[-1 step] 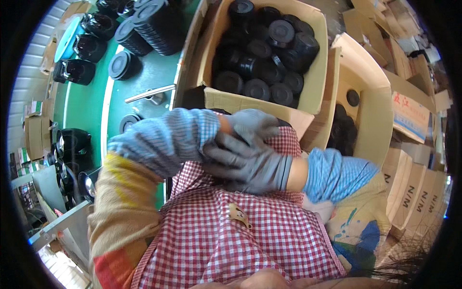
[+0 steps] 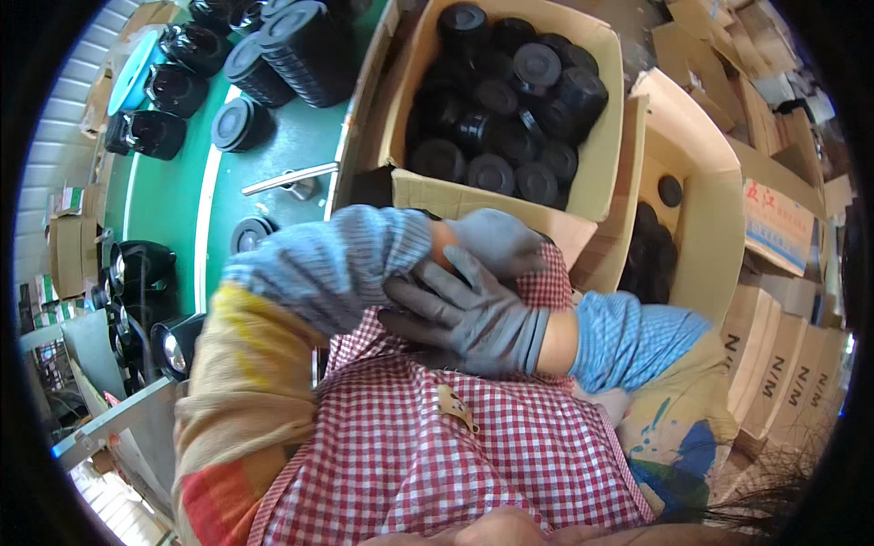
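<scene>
Both my hands wear grey gloves, and my forearms cross in front of the red-and-white checked apron (image 2: 391,446). My left hand (image 2: 496,241) reaches to the right, near the front flap of the carton of black parts; it is smeared by motion and its fingers are not clear. My right hand (image 2: 473,314) points left, just below the left wrist, with its fingers spread beside the cuff of the blue left sleeve cover (image 2: 337,259). Nothing shows in the right hand. A blue checked sleeve cover (image 2: 637,337) covers my right forearm.
An open carton (image 2: 492,202) ahead holds many round black parts. Another carton (image 2: 710,218) to its right holds more. On the green table (image 2: 282,136) at left are stacked black discs (image 2: 305,55), glossy black housings (image 2: 150,135) and a metal bar (image 2: 289,178). Flat cartons (image 2: 774,364) stand at right.
My left hand has shifted slightly right. The fingers of my right hand are spread wider and stand more clear of the left hand. The whole view has shifted a little.
</scene>
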Demonstrator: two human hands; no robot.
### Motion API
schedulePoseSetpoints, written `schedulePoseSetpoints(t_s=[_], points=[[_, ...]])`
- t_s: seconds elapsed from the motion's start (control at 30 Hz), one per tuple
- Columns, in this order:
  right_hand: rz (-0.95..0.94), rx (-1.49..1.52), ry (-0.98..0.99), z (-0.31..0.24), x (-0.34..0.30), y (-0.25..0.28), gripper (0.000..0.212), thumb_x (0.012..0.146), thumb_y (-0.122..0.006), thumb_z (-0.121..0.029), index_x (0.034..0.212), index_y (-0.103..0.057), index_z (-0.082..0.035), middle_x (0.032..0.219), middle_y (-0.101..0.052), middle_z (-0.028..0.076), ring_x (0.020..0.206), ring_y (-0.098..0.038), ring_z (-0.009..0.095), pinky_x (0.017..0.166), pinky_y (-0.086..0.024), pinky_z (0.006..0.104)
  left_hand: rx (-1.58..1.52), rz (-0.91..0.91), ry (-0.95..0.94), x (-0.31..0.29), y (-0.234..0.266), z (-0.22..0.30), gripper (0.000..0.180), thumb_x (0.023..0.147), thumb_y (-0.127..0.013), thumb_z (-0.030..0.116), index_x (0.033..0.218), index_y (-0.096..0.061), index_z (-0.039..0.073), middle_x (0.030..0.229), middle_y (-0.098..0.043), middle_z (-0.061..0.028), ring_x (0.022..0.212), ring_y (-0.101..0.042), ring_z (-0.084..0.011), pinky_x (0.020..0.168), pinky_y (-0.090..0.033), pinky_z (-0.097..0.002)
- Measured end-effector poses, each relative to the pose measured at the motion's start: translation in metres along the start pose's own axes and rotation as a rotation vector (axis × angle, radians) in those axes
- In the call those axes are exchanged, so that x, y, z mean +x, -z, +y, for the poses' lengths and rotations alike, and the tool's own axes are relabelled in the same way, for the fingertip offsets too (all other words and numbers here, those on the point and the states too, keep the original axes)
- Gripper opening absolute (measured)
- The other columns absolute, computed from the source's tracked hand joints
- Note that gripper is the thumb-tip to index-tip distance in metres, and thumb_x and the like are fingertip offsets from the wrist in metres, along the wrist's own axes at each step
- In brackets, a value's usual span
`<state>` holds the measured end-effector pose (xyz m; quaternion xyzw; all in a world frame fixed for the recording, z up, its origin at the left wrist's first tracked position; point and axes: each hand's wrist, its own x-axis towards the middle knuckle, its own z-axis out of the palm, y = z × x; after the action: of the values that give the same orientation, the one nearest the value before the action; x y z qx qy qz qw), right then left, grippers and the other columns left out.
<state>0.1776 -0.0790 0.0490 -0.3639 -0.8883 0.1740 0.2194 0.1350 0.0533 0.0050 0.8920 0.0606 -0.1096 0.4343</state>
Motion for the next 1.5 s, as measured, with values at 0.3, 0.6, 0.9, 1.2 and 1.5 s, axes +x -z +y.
schedulePoseSetpoints(t_s=[0.3,0.6,0.9,1.2,1.5], points=[[0.502,-0.211,-0.525,0.049,-0.073,0.036,0.056,0.096,-0.062,-0.036,0.143,-0.056,-0.007,0.153,-0.043,0.021,0.145,-0.035,0.04,0.118,-0.029,0.0546,0.501,0.85,0.382,-0.2,0.086,-0.128,0.056,0.074,-0.075,0.007,0.129,-0.061,0.006,0.123,-0.064,-0.0191,0.114,-0.062,-0.0366,0.097,-0.05,-0.0462],[0.418,-0.409,-0.228,0.061,-0.004,0.079,0.063,0.092,-0.064,-0.051,0.139,-0.06,-0.01,0.134,-0.062,0.014,0.128,-0.054,0.033,0.115,-0.035,0.0522,0.35,0.45,0.688,-0.251,0.099,-0.079,0.021,0.093,-0.065,0.022,0.107,-0.065,0.007,0.087,-0.068,-0.0178,0.083,-0.066,-0.0414,0.073,-0.051,-0.0475],[-0.112,-0.003,-0.389,0.055,-0.022,0.112,0.045,0.085,-0.074,-0.042,0.121,-0.072,-0.015,0.089,-0.072,0.014,0.083,-0.071,0.033,0.075,-0.054,0.0421,0.262,0.256,0.139,-0.147,0.065,0.075,0.028,0.094,-0.063,0.029,0.104,-0.063,0.003,0.084,-0.066,-0.0218,0.081,-0.067,-0.0417,0.072,-0.052,-0.0495],[-0.059,0.138,-0.297,0.087,-0.042,0.078,0.032,0.081,-0.076,-0.024,0.112,-0.075,-0.017,0.088,-0.072,0.013,0.083,-0.069,0.034,0.074,-0.053,0.0441,-0.023,0.085,0.317,-0.131,0.035,0.093,0.031,0.098,-0.055,0.022,0.116,-0.057,-0.002,0.09,-0.067,-0.0246,0.086,-0.069,-0.0394,0.076,-0.054,-0.0461],[-0.416,0.036,-0.34,0.106,-0.031,0.078,0.032,0.084,-0.073,-0.037,0.112,-0.072,-0.021,0.092,-0.073,0.011,0.087,-0.07,0.034,0.077,-0.053,0.0467,-0.062,-0.103,0.501,-0.116,0.047,0.103,0.04,0.101,-0.053,0.023,0.134,-0.051,-0.001,0.095,-0.069,-0.0237,0.088,-0.07,-0.0384,0.081,-0.055,-0.0463]])
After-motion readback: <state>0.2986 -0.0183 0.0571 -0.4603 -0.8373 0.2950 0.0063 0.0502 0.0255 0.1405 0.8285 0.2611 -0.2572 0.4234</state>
